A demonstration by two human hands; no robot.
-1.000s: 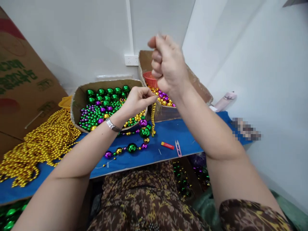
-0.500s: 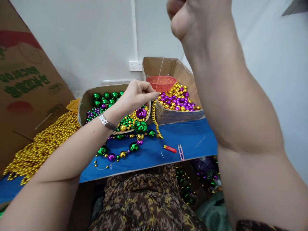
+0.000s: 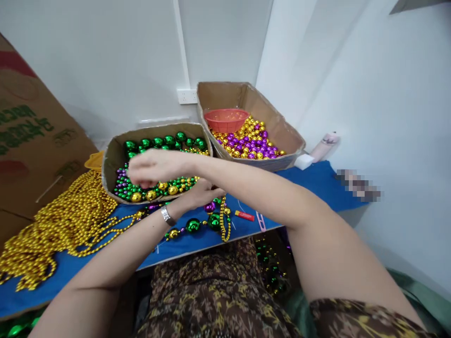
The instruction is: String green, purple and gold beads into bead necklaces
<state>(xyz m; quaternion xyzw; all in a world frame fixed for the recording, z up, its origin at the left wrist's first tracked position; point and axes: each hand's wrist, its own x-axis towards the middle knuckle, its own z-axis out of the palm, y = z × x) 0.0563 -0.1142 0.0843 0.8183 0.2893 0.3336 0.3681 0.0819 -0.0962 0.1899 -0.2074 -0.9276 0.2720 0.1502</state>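
My left hand (image 3: 202,193) is low over the table's front, thumb and finger pinched together at the top of a gold bead string (image 3: 224,225) that hangs down. My right forearm crosses above it and covers part of that hand. Curled and slightly blurred, my right hand (image 3: 151,166) is over the cardboard box of green, purple and gold beads (image 3: 105,171); what its fingers hold, if anything, is hidden. Below my left hand lies a necklace of large green, gold and purple beads (image 3: 193,226) on the blue cloth (image 3: 207,239).
A second box (image 3: 282,129) holds gold and purple beads and a red basket (image 3: 227,123). A pile of gold bead strands (image 3: 70,211) lies at left beside a tall carton (image 3: 31,126). A red lighter (image 3: 244,216) and pink thread snips (image 3: 260,221) lie near the front edge.
My right hand has swung from high at upper right down and left over the green bead box. My left hand has dropped lower, and the gold strand hangs nearer the table edge.
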